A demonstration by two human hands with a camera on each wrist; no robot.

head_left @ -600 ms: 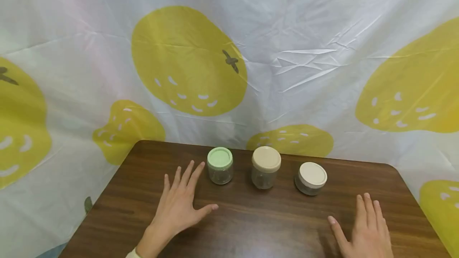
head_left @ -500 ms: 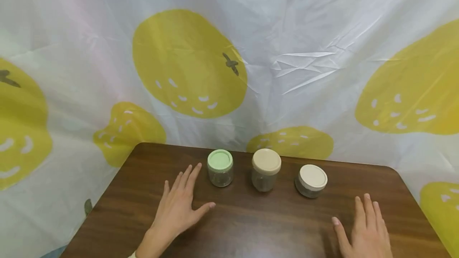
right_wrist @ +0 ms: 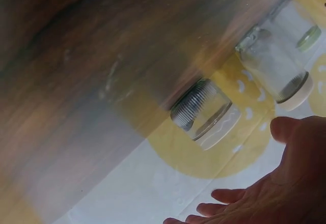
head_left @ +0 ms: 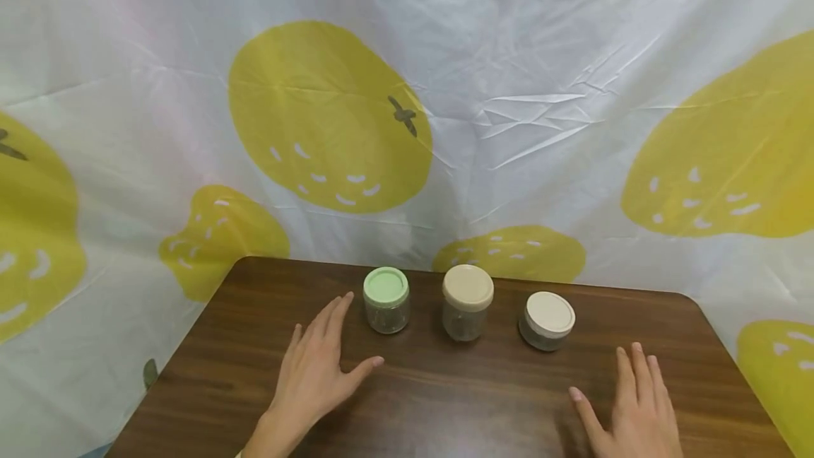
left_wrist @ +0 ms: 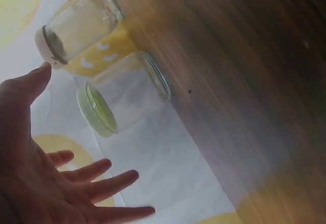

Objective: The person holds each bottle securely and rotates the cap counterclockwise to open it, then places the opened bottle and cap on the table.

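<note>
Three lidded clear jars stand in a row toward the back of a dark wooden table (head_left: 445, 401). On the left is a jar with a light green lid (head_left: 386, 299); a taller jar with a beige lid (head_left: 467, 302) is in the middle. The low jar with a cream lid (head_left: 547, 321) is at the right. My left hand (head_left: 311, 373), fingers spread, is to the left of the green-lidded jar, apart from it. Out to the right of the low jar, my right hand (head_left: 639, 408) has its fingers extended and thumb apart. Both hands hold nothing.
Behind the table hangs a white cloth (head_left: 521, 34) printed with large yellow fruit. It comes down close to the table's back edge, just behind the jars.
My left hand's fingers have drawn slightly away from the green-lidded jar. The view has shifted a little. All three jars stay in place on the table.
</note>
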